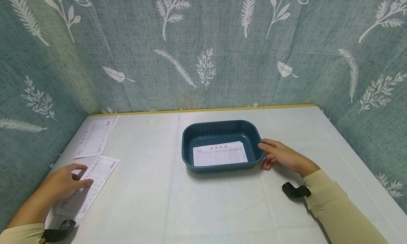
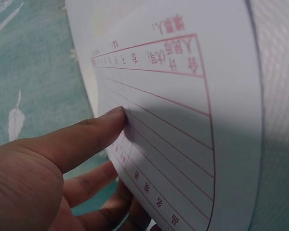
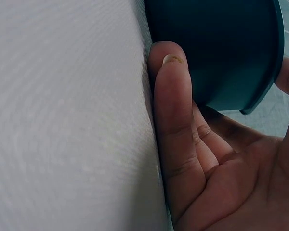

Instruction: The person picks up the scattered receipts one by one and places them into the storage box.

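On the left of the table my left hand (image 1: pixel 65 182) is at a printed paper form (image 1: pixel 100 171) with pink lines. The thumb (image 2: pixel 101 130) lies on the printed face in the left wrist view, while the other fingers curl at the sheet's edge, partly hidden. A dark teal plastic tray (image 1: pixel 187 147) stands near the middle, with several stacked forms (image 1: pixel 219 155) lying in it. At the tray's right end, my right hand (image 1: pixel 281 154) holds it. In the right wrist view, bent fingers (image 3: pixel 173 101) lie low against the outer wall, with the thumb at the rim.
Another printed form (image 1: pixel 93 138) lies at the table's far left, beyond the left hand. A white cloth covers the table (image 1: pixel 143 187). Leaf-patterned fabric (image 1: pixel 190 53) stands along the back and both sides. Black wrist bands (image 1: pixel 294 191) sit at the sleeves.
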The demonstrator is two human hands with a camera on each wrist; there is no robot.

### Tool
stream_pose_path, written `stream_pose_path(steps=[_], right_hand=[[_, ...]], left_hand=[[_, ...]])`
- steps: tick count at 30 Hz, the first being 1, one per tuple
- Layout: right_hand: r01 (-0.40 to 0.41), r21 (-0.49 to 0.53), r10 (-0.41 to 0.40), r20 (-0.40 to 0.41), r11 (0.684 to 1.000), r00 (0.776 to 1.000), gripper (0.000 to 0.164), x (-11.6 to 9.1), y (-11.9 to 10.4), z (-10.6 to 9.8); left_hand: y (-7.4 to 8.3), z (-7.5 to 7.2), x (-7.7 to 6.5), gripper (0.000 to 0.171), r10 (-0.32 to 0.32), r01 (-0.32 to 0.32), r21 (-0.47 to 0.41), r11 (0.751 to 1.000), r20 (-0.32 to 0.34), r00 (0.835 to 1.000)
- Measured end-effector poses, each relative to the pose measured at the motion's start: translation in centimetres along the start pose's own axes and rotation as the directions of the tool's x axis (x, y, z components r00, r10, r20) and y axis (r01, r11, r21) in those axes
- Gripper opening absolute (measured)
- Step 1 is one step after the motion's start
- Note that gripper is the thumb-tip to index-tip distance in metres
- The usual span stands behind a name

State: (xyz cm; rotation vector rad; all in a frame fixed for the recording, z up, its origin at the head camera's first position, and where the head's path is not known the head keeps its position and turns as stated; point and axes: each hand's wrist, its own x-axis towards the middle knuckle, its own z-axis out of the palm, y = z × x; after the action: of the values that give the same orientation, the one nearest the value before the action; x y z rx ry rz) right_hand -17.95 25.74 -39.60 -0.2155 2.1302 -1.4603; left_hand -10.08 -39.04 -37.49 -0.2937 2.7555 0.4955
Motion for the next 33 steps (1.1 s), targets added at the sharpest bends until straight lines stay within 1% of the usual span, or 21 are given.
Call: stream_pose_path(steps=[7, 12, 19, 27, 33], right_hand=[[0.002, -0.006, -0.002, 0.003, 1.0, 1.0, 0.079, -0.08, -0.13, 0.06], [0.012, -0.005, -0.012, 0.006, 1.0, 1.0, 0.078, -0.05, -0.22, 0.0], [0.002, 0.007, -0.002, 0.011, 1.0, 1.0, 0.079, -0.01, -0.22, 0.02], [-0.002, 0.007, 0.002, 0.009, 1.0, 1.0, 0.078, -0.06, -0.3, 0.1], [-0.001, 0.004, 0.001, 0.009, 1.0, 1.0, 0.078, -0.18, -0.37, 0.14]], left_hand=[[-0.01, 0.14, -0.05, 0.077, 0.027, -0.027, -0.014, 1.0, -0.015, 1.0], [0.09, 0.16, -0.02, 0.077, 0.023, -0.024, -0.035, 0.999, -0.017, 1.0], [0.21, 0.14, -0.08, 0.077, 0.01, -0.011, -0.03, 0.999, -0.013, 1.0], [0.45, 0.31, -0.5, 0.069, 0.034, -0.035, -0.018, 0.999, -0.046, 0.998], [0.36, 0.37, -0.73, 0.065, 0.02, -0.023, -0.037, 0.999, -0.071, 0.997]])
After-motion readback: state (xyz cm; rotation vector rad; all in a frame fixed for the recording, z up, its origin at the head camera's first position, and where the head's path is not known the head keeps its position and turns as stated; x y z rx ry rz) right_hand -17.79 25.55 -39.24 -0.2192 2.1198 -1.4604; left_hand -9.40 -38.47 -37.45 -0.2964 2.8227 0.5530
